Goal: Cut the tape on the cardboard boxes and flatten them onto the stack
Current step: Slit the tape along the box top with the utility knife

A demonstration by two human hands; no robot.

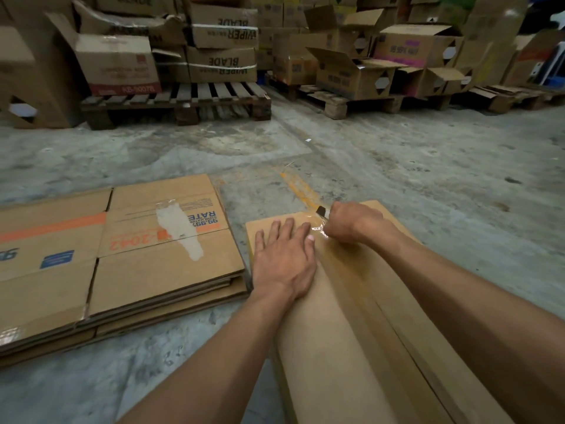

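Observation:
A brown cardboard box [342, 332] lies in front of me on the concrete floor, with clear tape [318, 229] running along its top seam. My left hand [282, 258] presses flat on the left flap, fingers straight. My right hand [354, 223] grips a box cutter [322, 212] at the far end of the seam, its tip at the tape near the box's far edge. To the left lies the stack of flattened boxes [122, 258], its top sheet printed in orange and blue with a torn white patch.
Wooden pallets [183, 102] loaded with cardboard boxes [223, 41] line the back wall. More open boxes [351, 71] sit on pallets at the back right. Bare concrete floor [397, 154] lies between them and me.

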